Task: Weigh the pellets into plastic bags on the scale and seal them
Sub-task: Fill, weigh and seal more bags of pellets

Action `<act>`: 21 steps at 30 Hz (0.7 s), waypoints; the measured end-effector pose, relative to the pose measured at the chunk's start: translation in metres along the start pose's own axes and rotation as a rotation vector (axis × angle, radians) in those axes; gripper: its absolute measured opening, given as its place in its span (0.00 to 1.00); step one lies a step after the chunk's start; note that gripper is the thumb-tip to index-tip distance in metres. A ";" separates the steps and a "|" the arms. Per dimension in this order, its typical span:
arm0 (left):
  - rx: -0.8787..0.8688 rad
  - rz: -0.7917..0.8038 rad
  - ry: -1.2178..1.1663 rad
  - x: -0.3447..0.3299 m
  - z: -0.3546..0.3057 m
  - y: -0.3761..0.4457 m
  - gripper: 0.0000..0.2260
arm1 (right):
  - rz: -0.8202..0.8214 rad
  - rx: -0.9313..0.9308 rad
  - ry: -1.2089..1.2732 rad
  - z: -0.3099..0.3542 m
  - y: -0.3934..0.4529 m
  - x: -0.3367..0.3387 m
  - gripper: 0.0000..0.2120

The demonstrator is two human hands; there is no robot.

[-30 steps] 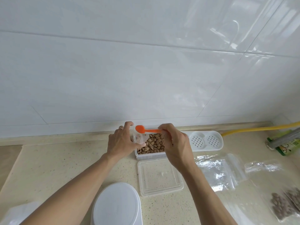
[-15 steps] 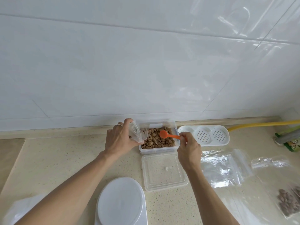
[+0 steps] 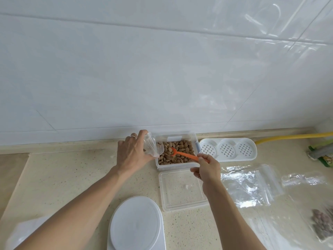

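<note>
Left hand (image 3: pixel 132 156) grips small plastic bag (image 3: pixel 152 147) beside pellet container (image 3: pixel 177 152); right hand (image 3: pixel 207 168) pinches orange scoop (image 3: pixel 182 154) among pellets. Lid (image 3: pixel 182 190), scale (image 3: pixel 136 225), spare bags (image 3: pixel 250 186) surround on table (image 3: pixel 68 177).

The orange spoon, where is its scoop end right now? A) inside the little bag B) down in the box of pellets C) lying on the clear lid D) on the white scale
B: the right hand holds the orange spoon by its handle, and its scoop end is dipped among the pellets in the box, beside the little bag in the left hand.
</note>
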State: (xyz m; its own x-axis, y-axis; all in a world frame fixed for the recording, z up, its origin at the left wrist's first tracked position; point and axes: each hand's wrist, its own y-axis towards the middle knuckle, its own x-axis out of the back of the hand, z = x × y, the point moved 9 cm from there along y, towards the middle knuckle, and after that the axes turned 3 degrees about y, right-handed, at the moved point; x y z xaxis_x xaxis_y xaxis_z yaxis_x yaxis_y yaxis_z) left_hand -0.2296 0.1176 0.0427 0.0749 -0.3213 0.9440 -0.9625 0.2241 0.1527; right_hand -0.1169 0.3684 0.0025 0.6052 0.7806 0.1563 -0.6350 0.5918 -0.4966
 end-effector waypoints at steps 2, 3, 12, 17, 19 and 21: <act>0.003 0.009 0.028 0.000 -0.002 0.002 0.39 | 0.000 -0.012 0.052 0.003 -0.002 0.005 0.08; 0.004 0.021 0.039 0.000 -0.004 0.004 0.39 | 0.003 -0.006 0.067 0.006 -0.003 0.007 0.08; 0.003 0.104 0.075 -0.001 -0.023 0.016 0.41 | 0.026 0.273 -0.006 0.079 -0.027 0.018 0.09; 0.040 0.155 -0.071 -0.002 -0.033 0.016 0.41 | 0.169 0.739 -0.432 0.120 -0.072 -0.015 0.08; 0.057 0.169 -0.117 0.000 -0.037 0.013 0.41 | 0.206 0.907 -0.564 0.126 -0.090 -0.026 0.08; 0.083 0.183 -0.154 0.004 -0.037 0.009 0.41 | 0.201 1.004 -0.596 0.132 -0.102 -0.025 0.07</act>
State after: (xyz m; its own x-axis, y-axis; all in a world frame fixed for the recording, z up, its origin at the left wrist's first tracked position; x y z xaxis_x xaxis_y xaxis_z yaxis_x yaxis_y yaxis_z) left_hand -0.2289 0.1523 0.0584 -0.1370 -0.4199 0.8972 -0.9750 0.2173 -0.0472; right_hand -0.1309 0.3150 0.1617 0.3008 0.6913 0.6570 -0.9467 0.1331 0.2934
